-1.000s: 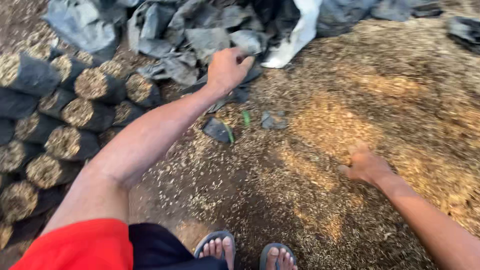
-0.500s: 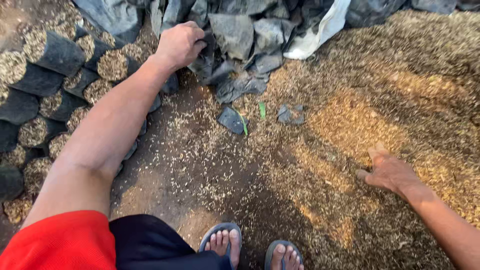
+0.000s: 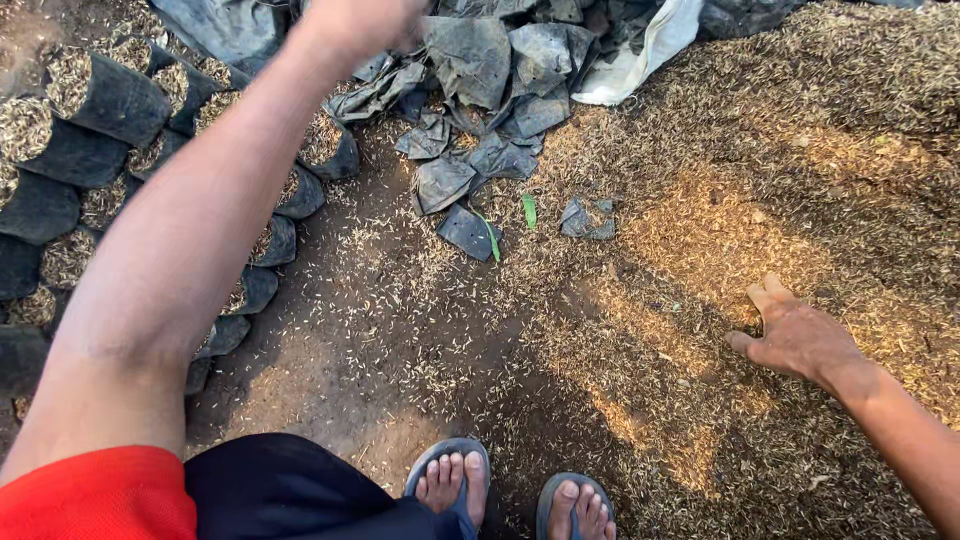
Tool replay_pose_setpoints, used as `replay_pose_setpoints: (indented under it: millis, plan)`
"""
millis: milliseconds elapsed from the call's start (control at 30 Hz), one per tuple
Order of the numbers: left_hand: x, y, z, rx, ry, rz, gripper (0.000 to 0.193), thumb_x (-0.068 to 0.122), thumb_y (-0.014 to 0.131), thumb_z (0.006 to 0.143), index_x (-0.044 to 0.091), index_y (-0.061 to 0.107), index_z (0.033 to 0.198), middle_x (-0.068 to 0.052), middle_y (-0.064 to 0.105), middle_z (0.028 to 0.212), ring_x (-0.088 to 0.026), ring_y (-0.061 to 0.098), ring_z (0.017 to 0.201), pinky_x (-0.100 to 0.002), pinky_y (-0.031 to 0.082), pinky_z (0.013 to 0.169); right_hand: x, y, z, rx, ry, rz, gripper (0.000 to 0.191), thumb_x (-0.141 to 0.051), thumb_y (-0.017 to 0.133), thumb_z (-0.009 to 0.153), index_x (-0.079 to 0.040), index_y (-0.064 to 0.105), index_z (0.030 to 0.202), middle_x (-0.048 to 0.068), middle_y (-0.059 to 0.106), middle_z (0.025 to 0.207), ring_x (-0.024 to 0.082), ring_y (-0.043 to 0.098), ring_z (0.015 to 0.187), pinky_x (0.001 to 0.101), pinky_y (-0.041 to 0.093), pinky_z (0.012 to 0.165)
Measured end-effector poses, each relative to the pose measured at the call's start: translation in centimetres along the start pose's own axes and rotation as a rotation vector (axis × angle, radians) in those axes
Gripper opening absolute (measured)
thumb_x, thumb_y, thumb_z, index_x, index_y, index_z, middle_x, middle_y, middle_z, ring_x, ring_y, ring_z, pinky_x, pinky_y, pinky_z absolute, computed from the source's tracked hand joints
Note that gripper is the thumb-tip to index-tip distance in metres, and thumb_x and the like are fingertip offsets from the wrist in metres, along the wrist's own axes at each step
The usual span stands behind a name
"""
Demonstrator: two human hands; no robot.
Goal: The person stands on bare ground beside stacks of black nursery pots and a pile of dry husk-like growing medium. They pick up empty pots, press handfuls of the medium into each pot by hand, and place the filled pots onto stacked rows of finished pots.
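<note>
Landmark: the pile of empty black bags (image 3: pixel 480 90), crumpled, at the top middle of the view.
Left hand (image 3: pixel 365 22): at the top edge, blurred, over the left end of the pile; it looks closed, but I cannot tell if it holds a bag.
Right hand (image 3: pixel 795 335): well apart from the pile, to the lower right of it; fingers spread wide, palm down, resting on the husk heap (image 3: pixel 780 200), holding nothing.
Husk heap: spreads to the right of the pile and below it, partly in sun.
Filled bags (image 3: pixel 90 110): black, full of husk, lying in rows to the left of the pile, under the left arm.
Loose bags (image 3: pixel 470 232): a few flat ones on the ground just below the pile, between both hands.
White sack (image 3: pixel 645 55): touches the right side of the pile.
Feet in sandals (image 3: pixel 510 490): far below the pile, at the bottom edge.
</note>
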State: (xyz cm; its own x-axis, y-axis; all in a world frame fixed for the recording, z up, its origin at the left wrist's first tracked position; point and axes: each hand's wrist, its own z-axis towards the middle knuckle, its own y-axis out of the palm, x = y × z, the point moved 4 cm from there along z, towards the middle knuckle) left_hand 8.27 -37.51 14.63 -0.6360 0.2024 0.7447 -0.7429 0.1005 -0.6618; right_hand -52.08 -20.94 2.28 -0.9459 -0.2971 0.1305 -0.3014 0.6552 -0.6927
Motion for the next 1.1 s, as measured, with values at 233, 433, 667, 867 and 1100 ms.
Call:
replay_pose_setpoints:
  millis: [233,433,667,867,1100]
  plan:
    - [-6.0,4.4,-5.0,0.218,-0.187,0.679,0.073,0.030,0.092,0.060,0.001,0.064,0.120,-0.031,0.065,0.109,-0.051,0.068,0.086,-0.059,0.056,0.069,0.3,0.5,-0.1,-0.010,0.010,-0.038,0.087,-0.068,0.046,0.093,-0.013,0.027,0.158,0.011,0.001,0.173,0.031,0.030,0.152,0.0419,0.026,0.126]
    - [-5.3,4.3,-2.5,0.245,-0.291,-0.522,0.054,0.037,0.077,0.085,0.004,0.067,0.127,-0.016,0.078,0.111,-0.029,0.078,0.090,-0.046,0.067,0.083,-1.1,-0.7,-0.7,0.001,0.034,0.004,0.091,-0.062,0.051,0.092,-0.013,0.019,0.161,0.013,0.001,0.172,0.038,0.035,0.148,0.0412,0.034,0.121]
    - [0.0,9.7,-6.9,-0.182,-0.199,0.449,0.079,0.049,0.092,0.072,0.005,0.057,0.126,-0.019,0.066,0.121,-0.034,0.067,0.105,-0.052,0.055,0.087,-0.6,-0.1,-0.4,0.015,0.008,-0.015,0.087,-0.059,0.055,0.093,-0.010,0.025,0.158,0.014,0.002,0.171,0.038,0.030,0.149,0.0440,0.031,0.122]
    - [0.1,10.9,-11.3,-0.137,-0.148,0.353,0.055,0.016,0.089,0.071,0.007,0.065,0.120,-0.014,0.074,0.110,-0.031,0.070,0.102,-0.042,0.055,0.092,0.1,0.2,-0.1,-0.068,0.063,0.005,0.090,-0.061,0.058,0.091,-0.018,0.025,0.162,0.010,0.003,0.173,0.035,0.036,0.148,0.0450,0.038,0.121]
    - [9.6,8.8,-11.3,-0.082,-0.146,-0.038,0.055,0.015,0.091,0.074,0.007,0.065,0.122,-0.007,0.076,0.103,-0.017,0.072,0.092,-0.033,0.058,0.083,-5.4,-10.0,-5.6,0.172,-0.101,0.317,0.069,-0.061,0.057,0.092,-0.017,0.061,0.144,0.015,0.069,0.138,0.033,0.068,0.125,0.0449,0.053,0.108]
